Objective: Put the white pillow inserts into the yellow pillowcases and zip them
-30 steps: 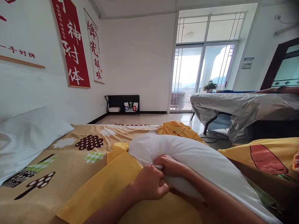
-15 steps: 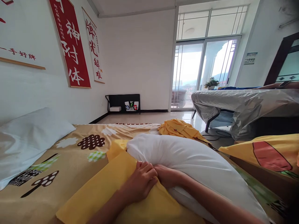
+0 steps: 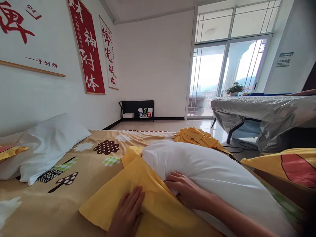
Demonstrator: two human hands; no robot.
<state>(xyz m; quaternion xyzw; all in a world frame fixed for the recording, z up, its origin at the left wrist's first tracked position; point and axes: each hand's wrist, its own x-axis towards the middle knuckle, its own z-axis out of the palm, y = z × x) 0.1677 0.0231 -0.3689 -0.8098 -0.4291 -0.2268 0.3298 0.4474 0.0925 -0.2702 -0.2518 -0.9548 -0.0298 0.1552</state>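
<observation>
A plump white pillow (image 3: 217, 171) lies on the bed in front of me, its near left side bordered by a plain yellow pillowcase (image 3: 148, 197). How far the pillow sits inside the pillowcase is hidden. My left hand (image 3: 129, 210) rests flat on the yellow fabric, fingers stretched out and close together. My right hand (image 3: 185, 189) is on the pillow beside the pillowcase's edge, its fingers curled into the white fabric with the thumb below them.
The patterned bedsheet (image 3: 61, 210) spreads under everything. Another white pillow (image 3: 49, 141) leans at the left wall. A crumpled yellow cloth (image 3: 195, 136) lies at the bed's far edge, and a printed yellow cloth (image 3: 278, 161) at right. Beyond stands a plastic-covered table (image 3: 261, 105).
My hands were together at the pillowcase's edge; the left has let go and moved down-left onto the yellow fabric. My right hand stays on the pillow. The view has turned slightly left.
</observation>
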